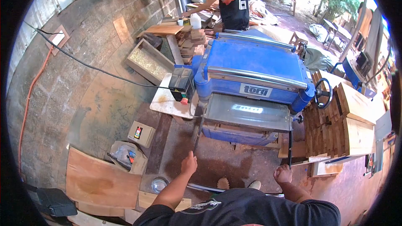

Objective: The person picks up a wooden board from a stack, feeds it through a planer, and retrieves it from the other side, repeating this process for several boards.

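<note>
My left hand [189,163] is closed at the left dark side rail [197,136] of a metal frame reaching from the planer towards me. My right hand [283,173] is closed at the end of the right side rail [290,146]. Fingers partly hide both contact points. Ahead stands a blue thickness planer [255,60] with a "torq" label and a shiny metal bed [249,111]. A bar [203,187] crosses near my feet, partly hidden by my body. No board lies on the bed.
A switch box [182,84] with a red button stands left of the planer. Stacked boards [331,125] and a handwheel [323,93] are at right. Cardboard boxes [142,134] and a plywood sheet [102,178] lie left. Another person [234,4] reaches leftward behind the planer.
</note>
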Demonstrator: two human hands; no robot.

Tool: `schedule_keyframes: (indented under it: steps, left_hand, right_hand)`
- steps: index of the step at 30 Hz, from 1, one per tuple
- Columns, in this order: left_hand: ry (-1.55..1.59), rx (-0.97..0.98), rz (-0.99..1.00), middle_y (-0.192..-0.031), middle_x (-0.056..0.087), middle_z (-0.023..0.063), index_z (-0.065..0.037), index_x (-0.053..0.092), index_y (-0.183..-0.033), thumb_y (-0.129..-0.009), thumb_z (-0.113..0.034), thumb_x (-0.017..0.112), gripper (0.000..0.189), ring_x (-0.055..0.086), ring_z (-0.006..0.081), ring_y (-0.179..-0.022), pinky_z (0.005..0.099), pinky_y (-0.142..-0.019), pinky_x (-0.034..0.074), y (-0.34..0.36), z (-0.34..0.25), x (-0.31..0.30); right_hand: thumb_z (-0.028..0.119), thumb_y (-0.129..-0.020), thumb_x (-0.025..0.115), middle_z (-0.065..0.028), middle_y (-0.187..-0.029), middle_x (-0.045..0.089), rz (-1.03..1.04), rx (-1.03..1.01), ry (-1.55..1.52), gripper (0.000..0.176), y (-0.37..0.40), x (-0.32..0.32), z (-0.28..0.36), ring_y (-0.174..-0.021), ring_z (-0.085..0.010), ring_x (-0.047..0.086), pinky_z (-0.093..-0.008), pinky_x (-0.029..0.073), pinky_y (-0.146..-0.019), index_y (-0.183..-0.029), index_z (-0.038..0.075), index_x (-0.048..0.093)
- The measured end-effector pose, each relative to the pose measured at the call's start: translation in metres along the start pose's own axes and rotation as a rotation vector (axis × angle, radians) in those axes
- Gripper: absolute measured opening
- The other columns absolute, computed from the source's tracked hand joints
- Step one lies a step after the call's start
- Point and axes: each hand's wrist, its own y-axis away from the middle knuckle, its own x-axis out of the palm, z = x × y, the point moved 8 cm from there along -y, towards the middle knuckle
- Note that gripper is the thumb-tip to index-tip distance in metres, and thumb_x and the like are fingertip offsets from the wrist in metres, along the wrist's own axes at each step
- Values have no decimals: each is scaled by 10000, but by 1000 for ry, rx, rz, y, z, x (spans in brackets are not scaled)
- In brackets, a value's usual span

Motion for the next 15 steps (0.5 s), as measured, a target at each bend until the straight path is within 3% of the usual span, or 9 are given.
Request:
schedule_keyframes:
  steps: [2,15]
  left_hand:
    - [-1,-11,8,-901,647,252,-55,409,-1172,-922,-227,515,322,634,432,-837,532,-729,490,1,-1,-2]
    - [-2,0,-1,-897,648,248,-57,407,-1162,-920,-233,519,319,631,441,-818,539,-713,488,-1,3,4]
  right_hand:
    - [315,-740,670,-42,-1015,674,-30,-19,-3,198,1,1,-1,-1167,-228,509,-439,361,-949,-827,139,693]
    - [339,-734,663,-61,-1035,664,-32,-31,16,217,0,-1,1,-1174,-240,501,-440,379,-927,-816,141,698]
